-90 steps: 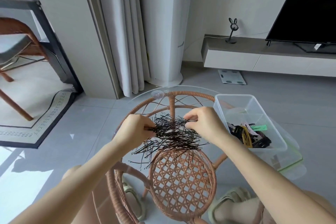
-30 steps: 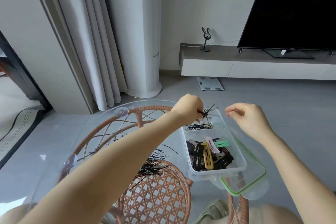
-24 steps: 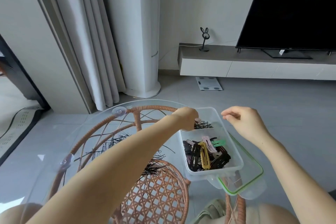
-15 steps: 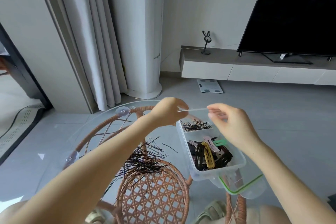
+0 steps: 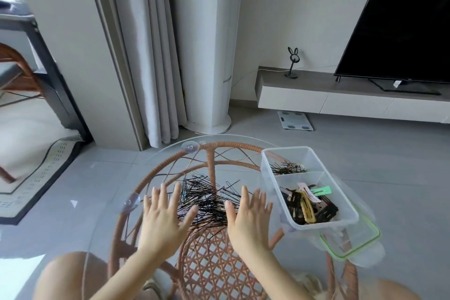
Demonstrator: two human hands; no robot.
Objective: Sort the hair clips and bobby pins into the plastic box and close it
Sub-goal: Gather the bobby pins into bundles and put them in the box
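A pile of black bobby pins (image 5: 207, 198) lies on the round glass tabletop (image 5: 112, 190). My left hand (image 5: 164, 221) and my right hand (image 5: 248, 219) rest flat with fingers spread on either side of the pile, holding nothing. To the right stands the clear plastic box (image 5: 345, 204) with two compartments. Its far compartment holds a few bobby pins (image 5: 287, 168). Its near compartment holds coloured hair clips (image 5: 308, 204). The box's green-rimmed lid (image 5: 355, 243) lies under the box's near right corner.
The glass top sits on a rattan frame (image 5: 209, 273). The box overhangs the table's right edge. Beyond are a grey curtain (image 5: 151, 56), a white column (image 5: 207, 44), a TV (image 5: 399, 19) on a low cabinet and a scale (image 5: 294, 124) on the floor.
Both hands left the box, where my left hand dropped a bunch of bobby pins into the far compartment, and came down open beside the pile on the glass.
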